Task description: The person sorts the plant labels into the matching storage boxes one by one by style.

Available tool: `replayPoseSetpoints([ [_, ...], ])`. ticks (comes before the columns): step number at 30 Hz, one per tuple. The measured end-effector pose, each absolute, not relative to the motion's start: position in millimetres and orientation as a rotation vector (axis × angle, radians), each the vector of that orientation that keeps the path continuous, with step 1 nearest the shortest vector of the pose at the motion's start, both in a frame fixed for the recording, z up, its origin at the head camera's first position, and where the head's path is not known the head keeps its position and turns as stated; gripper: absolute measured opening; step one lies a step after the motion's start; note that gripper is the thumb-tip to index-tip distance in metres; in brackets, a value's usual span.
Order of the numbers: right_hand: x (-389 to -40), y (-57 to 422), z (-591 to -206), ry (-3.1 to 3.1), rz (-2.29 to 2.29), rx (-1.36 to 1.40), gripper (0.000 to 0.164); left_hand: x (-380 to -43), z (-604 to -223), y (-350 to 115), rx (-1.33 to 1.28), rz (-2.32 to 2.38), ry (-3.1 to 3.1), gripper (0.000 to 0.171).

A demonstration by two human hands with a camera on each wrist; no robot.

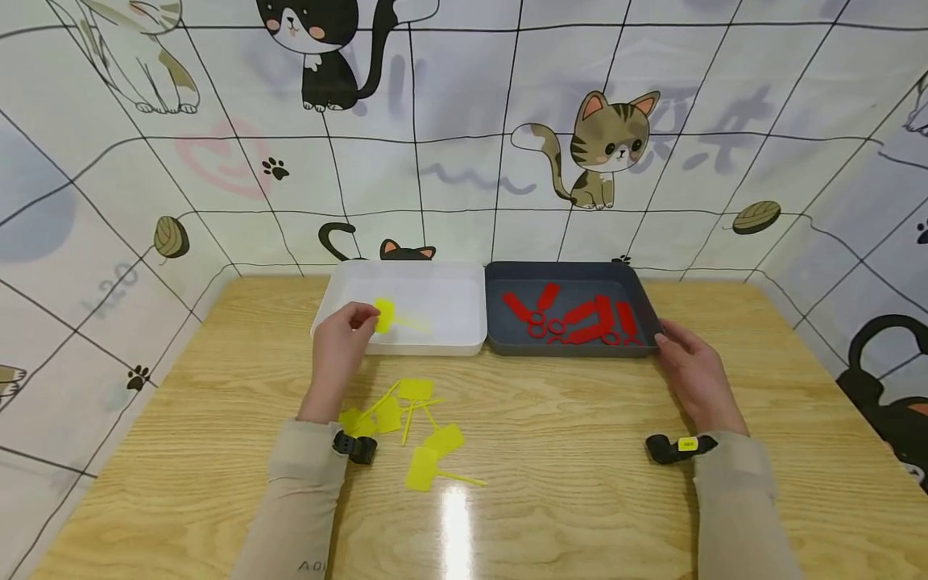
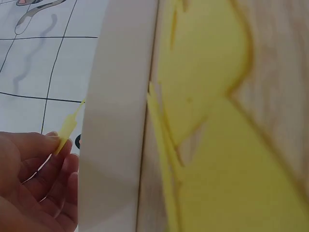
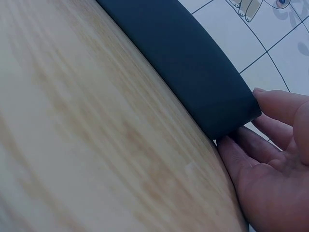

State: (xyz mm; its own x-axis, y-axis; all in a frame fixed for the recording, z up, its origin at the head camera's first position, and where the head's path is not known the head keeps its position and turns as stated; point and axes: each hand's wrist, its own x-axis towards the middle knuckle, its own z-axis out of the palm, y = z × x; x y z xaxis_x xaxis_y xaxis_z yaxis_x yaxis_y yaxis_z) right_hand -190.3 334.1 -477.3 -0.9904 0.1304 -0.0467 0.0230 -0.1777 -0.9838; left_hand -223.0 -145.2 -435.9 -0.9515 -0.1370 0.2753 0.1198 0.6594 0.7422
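Note:
My left hand [image 1: 341, 346] pinches a yellow plant label [image 1: 384, 315], a flat plate with a thin stem, over the white tray [image 1: 435, 350]. In the left wrist view the label [image 2: 66, 134] sits between thumb and fingers, beyond the tray's wall [image 2: 118, 116]. Several more yellow labels [image 1: 416, 390] lie loosely on the table in front of that tray. At the front right corner of the dark grey tray [image 1: 565, 350], my right hand [image 1: 692, 370] holds the edge, thumb at the rim and fingers around the side. Red flat tags with ring ends [image 1: 580, 312] lie inside this tray.
The two trays stand side by side at the back of the wooden table [image 1: 551, 467]. A cloth backdrop [image 1: 464, 177] with printed cats and grid lines rises behind and at both sides. Black wrist cameras [image 1: 355, 447] sit on both sleeves.

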Motion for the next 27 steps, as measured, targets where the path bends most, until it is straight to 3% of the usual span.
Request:
replayPoseSetpoints([
  [27, -189.2, 331.8, -474.8, -1.920, 2.400, -0.182, 0.060, -223.1, -437.6, -145.8, -0.204, -1.059, -2.956, 0.051],
])
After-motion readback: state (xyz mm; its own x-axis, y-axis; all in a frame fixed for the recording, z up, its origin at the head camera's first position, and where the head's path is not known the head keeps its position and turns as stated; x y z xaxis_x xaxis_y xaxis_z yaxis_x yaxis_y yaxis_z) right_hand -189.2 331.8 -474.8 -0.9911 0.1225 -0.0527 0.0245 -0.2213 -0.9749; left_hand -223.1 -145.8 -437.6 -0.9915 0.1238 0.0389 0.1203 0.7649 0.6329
